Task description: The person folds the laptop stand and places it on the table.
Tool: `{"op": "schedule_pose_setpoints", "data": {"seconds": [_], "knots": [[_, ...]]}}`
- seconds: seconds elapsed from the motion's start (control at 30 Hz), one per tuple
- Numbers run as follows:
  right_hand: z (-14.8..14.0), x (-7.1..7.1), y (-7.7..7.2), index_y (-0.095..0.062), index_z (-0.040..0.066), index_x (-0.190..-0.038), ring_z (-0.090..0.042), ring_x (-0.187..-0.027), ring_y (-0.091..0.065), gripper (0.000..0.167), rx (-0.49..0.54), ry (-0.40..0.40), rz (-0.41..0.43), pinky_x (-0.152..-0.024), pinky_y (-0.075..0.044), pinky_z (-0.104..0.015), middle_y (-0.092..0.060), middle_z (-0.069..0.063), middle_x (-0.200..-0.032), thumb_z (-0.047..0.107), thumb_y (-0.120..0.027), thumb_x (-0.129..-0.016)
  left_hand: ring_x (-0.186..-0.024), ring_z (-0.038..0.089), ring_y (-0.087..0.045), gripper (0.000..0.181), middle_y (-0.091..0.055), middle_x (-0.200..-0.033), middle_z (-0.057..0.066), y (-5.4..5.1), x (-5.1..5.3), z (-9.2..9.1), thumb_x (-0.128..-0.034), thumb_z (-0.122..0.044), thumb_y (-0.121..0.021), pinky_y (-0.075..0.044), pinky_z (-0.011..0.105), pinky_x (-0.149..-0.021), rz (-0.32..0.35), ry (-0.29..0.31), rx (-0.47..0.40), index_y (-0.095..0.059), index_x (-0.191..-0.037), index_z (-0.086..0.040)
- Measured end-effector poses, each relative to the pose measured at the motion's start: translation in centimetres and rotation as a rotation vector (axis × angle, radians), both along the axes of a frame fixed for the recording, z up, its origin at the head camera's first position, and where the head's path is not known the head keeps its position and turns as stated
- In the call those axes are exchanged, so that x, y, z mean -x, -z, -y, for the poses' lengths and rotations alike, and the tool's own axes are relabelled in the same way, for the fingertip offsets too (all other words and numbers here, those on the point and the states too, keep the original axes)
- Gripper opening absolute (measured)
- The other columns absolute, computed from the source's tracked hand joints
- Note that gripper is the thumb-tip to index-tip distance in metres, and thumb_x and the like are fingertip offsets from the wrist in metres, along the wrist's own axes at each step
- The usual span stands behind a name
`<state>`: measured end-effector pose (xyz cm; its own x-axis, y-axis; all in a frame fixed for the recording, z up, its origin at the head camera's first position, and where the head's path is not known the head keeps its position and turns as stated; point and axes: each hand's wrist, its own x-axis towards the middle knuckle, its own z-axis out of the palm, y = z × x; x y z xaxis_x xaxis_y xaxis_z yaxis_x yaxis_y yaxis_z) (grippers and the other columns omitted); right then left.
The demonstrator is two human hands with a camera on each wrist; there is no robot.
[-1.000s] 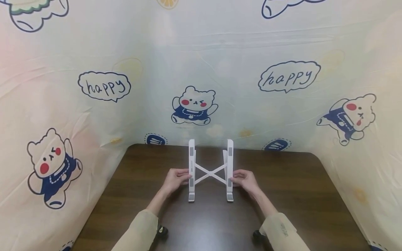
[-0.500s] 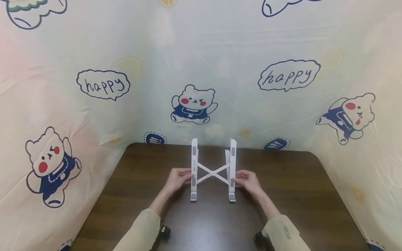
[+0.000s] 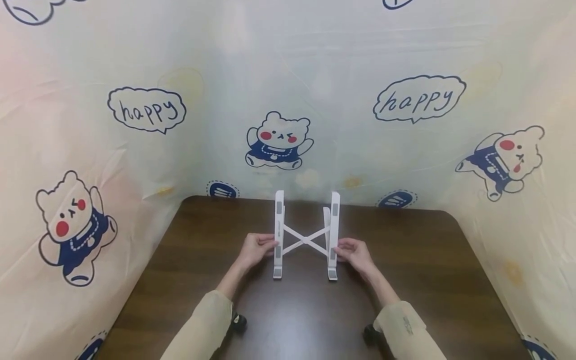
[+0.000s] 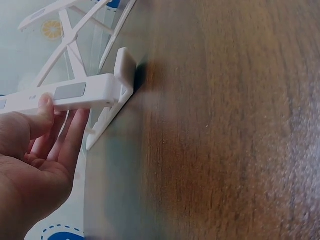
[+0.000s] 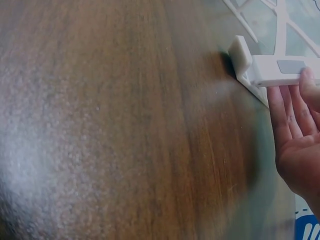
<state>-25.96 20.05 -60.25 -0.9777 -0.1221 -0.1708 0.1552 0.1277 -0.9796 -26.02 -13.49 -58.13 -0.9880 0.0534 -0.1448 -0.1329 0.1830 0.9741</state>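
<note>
A white folding stand (image 3: pixel 305 240) with two long side arms joined by an X-shaped brace stands upright on the brown table. My left hand (image 3: pixel 255 250) pinches its left arm low down; in the left wrist view, the thumb of the left hand (image 4: pixel 40 160) lies on the front face by a grey pad and the fingers are behind. On the other side, my right hand (image 3: pixel 356 255) holds the right arm the same way. The right wrist view shows the right hand (image 5: pixel 300 135) with its thumb beside the grey pad (image 5: pixel 291 66) and fingers under the arm.
The brown wooden table (image 3: pixel 297 320) reaches back to a pale curtain (image 3: pixel 288 60) printed with bears and the word "happy". Curtain also hangs along both sides. Small dark objects (image 3: pixel 239 323) show beside both sleeves near the front.
The stand and both hands first shifted slightly right across the table, still holding its arms. Since then the whole head view has moved a little, with everything sitting higher in the picture.
</note>
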Motion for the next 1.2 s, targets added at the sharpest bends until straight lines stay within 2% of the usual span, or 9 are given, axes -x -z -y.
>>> {"op": "schedule_pose_setpoints", "data": {"seconds": [0.4, 0.53, 0.6, 0.73, 0.83, 0.9, 1.03, 1.13, 1.2], "knots": [[0.5, 0.7, -0.3, -0.067, -0.02, -0.125, -0.008, -0.088, -0.078, 0.028, -0.041, -0.046, -0.044, -0.086, -0.071, -0.036, -0.081, -0.023, -0.108, -0.002, -0.071, -0.103, -0.108, 0.043, -0.082, 0.031, -0.076, -0.124, 0.033, -0.8, 0.2, 1.0, -0.1033, 0.001, -0.072, -0.07, 0.041, -0.088, 0.035, 0.019, 0.018, -0.072, -0.132, 0.012], [0.5, 1.0, -0.6, -0.067, -0.019, -0.125, -0.011, -0.09, -0.079, 0.027, -0.055, -0.041, -0.05, -0.087, -0.071, -0.038, -0.08, -0.028, -0.11, -0.003, -0.072, -0.103, -0.108, 0.041, -0.083, 0.03, -0.078, -0.124, 0.031, -1.0, 0.5, 0.9, -0.1028, 0.0, -0.074, -0.071, 0.039, -0.087, 0.026, 0.015, 0.028, -0.074, -0.131, 0.01], [0.4, 1.1, -0.8, -0.067, -0.019, -0.126, -0.014, -0.092, -0.081, 0.029, -0.057, -0.053, -0.05, -0.089, -0.071, -0.041, -0.078, -0.033, -0.116, -0.002, -0.072, -0.103, -0.106, 0.039, -0.083, 0.029, -0.078, -0.123, 0.031, -1.2, 0.6, 1.0, -0.1025, -0.001, -0.075, -0.07, 0.041, -0.088, 0.017, 0.034, 0.037, -0.074, -0.129, 0.011], [-0.1, 1.1, -1.7, -0.062, -0.014, -0.14, -0.025, -0.107, -0.082, 0.043, -0.061, -0.099, -0.057, -0.094, -0.07, -0.044, -0.073, -0.036, -0.132, 0.002, -0.075, -0.102, -0.101, 0.038, -0.083, 0.033, -0.08, -0.12, 0.031, -2.0, 0.6, 1.5, -0.1029, -0.007, -0.077, -0.071, 0.046, -0.088, -0.014, 0.084, 0.127, -0.072, -0.131, 0.01], [-0.3, 1.1, -2.8, -0.054, -0.009, -0.153, -0.037, -0.121, -0.078, 0.056, -0.048, -0.115, -0.094, -0.099, -0.068, -0.042, -0.066, -0.037, -0.144, 0.002, -0.075, -0.102, -0.106, 0.043, -0.081, 0.044, -0.078, -0.124, 0.031, -3.0, 0.5, 2.0, -0.1047, -0.013, -0.076, -0.07, 0.05, -0.091, -0.068, 0.112, 0.216, -0.065, -0.143, 0.006], [-0.4, 1.3, -3.6, -0.052, -0.008, -0.157, -0.041, -0.125, -0.075, 0.059, -0.043, -0.104, -0.137, -0.101, -0.068, -0.042, -0.065, -0.038, -0.145, 0.001, -0.074, -0.103, -0.113, 0.046, -0.078, 0.052, -0.076, -0.13, 0.031, -3.7, 0.6, 2.1, -0.1055, -0.015, -0.075, -0.069, 0.052, -0.096, -0.114, 0.127, 0.237, -0.059, -0.151, 0.004], [-0.3, 1.6, -5.0, -0.056, -0.011, -0.152, -0.039, -0.114, -0.079, 0.051, -0.063, -0.073, -0.198, -0.099, -0.068, -0.051, -0.068, -0.041, -0.136, 0.0, -0.072, -0.104, -0.123, 0.048, -0.075, 0.056, -0.071, -0.14, 0.031, -4.8, 1.0, 1.9, -0.105, -0.011, -0.075, -0.066, 0.054, -0.103, -0.139, 0.155, 0.183, -0.055, -0.157, 0.0], [-0.3, 1.6, -5.5, -0.06, -0.012, -0.147, -0.029, -0.101, -0.082, 0.046, -0.114, -0.058, -0.206, -0.095, -0.068, -0.054, -0.071, -0.04, -0.13, 0.001, -0.071, -0.105, -0.123, 0.05, -0.074, 0.056, -0.071, -0.14, 0.032, -4.8, 1.3, 1.5, -0.1045, -0.006, -0.074, -0.065, 0.058, -0.103, -0.124, 0.166, 0.136, -0.055, -0.158, -0.002], [-0.3, 1.5, -5.5, -0.062, -0.012, -0.146, -0.027, -0.098, -0.083, 0.044, -0.136, -0.046, -0.196, -0.094, -0.069, -0.053, -0.073, -0.039, -0.128, 0.001, -0.072, -0.105, -0.119, 0.052, -0.074, 0.056, -0.073, -0.135, 0.032, -4.6, 1.4, 1.3, -0.1041, -0.004, -0.074, -0.065, 0.058, -0.102, -0.115, 0.156, 0.144, -0.056, -0.157, -0.002]]}}
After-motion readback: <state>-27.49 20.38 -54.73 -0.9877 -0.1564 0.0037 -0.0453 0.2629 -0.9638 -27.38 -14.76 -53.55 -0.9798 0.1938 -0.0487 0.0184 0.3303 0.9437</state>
